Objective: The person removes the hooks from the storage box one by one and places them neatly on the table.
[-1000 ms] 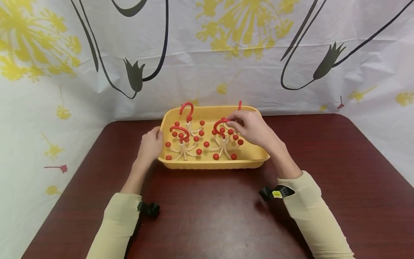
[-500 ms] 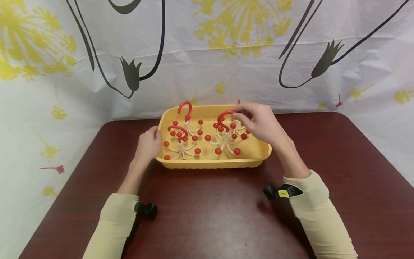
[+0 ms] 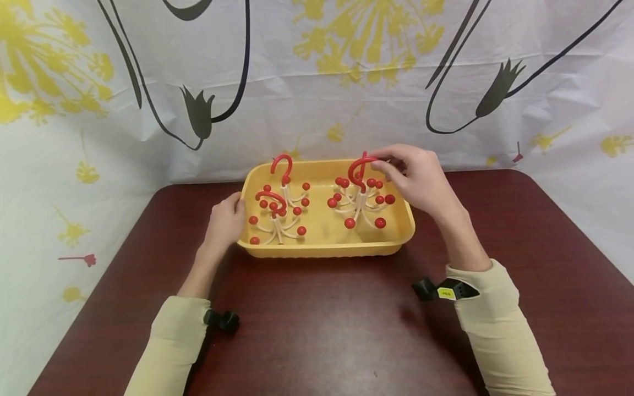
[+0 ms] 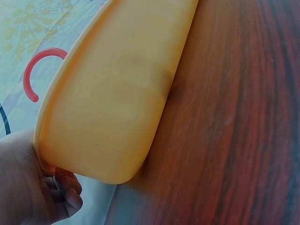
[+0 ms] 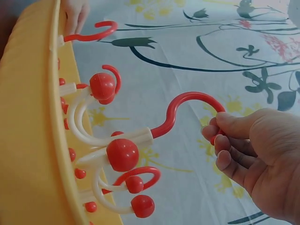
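Sleeves: both forearms are covered by pale yellow sleeves [image 3: 170, 344], cuffs folded; black wrist cameras [image 3: 223, 320] are worn at the cuffs.
Counter: a dark red-brown counter [image 3: 317, 324] is spread beneath; streaked wood grain and a soft sheen are shown.
Tray: a rounded-corner yellow tray [image 3: 322, 252] is set towards the far edge; smooth, plastic-looking walls are topped by a turned-out rim.
Left hand: the tray's left rim is gripped by the left hand [image 3: 225, 223]; fingers are curled beneath it.
Front-left hanger: a ball-tipped front-left hanger [image 3: 275, 224] is stood in the tray; its curved cream arms are ended in glossy red balls.
Held hanger: a matching held hanger [image 3: 362, 201] has been raised and carried rightward since a second ago; it is now kept upright over the tray's right half, so a wider gap is left beside the left pair; apparently it is being lifted, not merely steadied.
Right hand: the tip of its red hook is pinched between thumb and fingers of the right hand [image 3: 418, 173].
Rear hangers: a rear-left hanger [image 3: 284, 192] is seen whole-hooked; a rear-right hanger [image 3: 362, 169] is partly hidden.
Backdrop: all is backed by creased white cloth [image 3: 277, 99], printed with yellow seed heads and grey flowers.
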`<state>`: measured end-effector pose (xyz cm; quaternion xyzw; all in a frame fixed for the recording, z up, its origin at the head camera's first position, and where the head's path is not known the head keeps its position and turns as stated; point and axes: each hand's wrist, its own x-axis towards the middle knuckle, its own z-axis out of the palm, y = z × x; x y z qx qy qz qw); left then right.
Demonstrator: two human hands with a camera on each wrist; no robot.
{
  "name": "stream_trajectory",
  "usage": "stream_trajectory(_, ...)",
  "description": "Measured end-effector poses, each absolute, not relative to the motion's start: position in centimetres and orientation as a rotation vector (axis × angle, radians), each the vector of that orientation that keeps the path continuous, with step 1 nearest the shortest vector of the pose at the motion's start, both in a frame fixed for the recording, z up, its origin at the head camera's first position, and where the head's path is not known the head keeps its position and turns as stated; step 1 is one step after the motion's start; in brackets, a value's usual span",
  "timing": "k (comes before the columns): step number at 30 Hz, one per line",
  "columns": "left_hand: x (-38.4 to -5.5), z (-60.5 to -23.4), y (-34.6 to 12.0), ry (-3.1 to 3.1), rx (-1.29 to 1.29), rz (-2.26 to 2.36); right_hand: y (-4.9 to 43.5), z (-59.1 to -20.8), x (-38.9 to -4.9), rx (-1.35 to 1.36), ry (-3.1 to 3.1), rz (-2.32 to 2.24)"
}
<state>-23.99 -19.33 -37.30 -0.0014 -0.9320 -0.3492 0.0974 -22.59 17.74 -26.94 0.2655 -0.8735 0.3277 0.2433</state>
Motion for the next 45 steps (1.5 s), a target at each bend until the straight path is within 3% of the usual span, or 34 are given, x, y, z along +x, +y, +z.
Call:
stream_trajectory(27, -24.1, -37.4, -19.4, -2.733, -0.030, -1.053, 22.2, -25.3, -22.3, 0.441, -2.376, 0.943)
stream_trajectory(45, -24.1, -37.5, -19.4, -2.721, -0.020, -1.075, 25.3, -26.4, -23.8, 0.304, -2.366, 0.885)
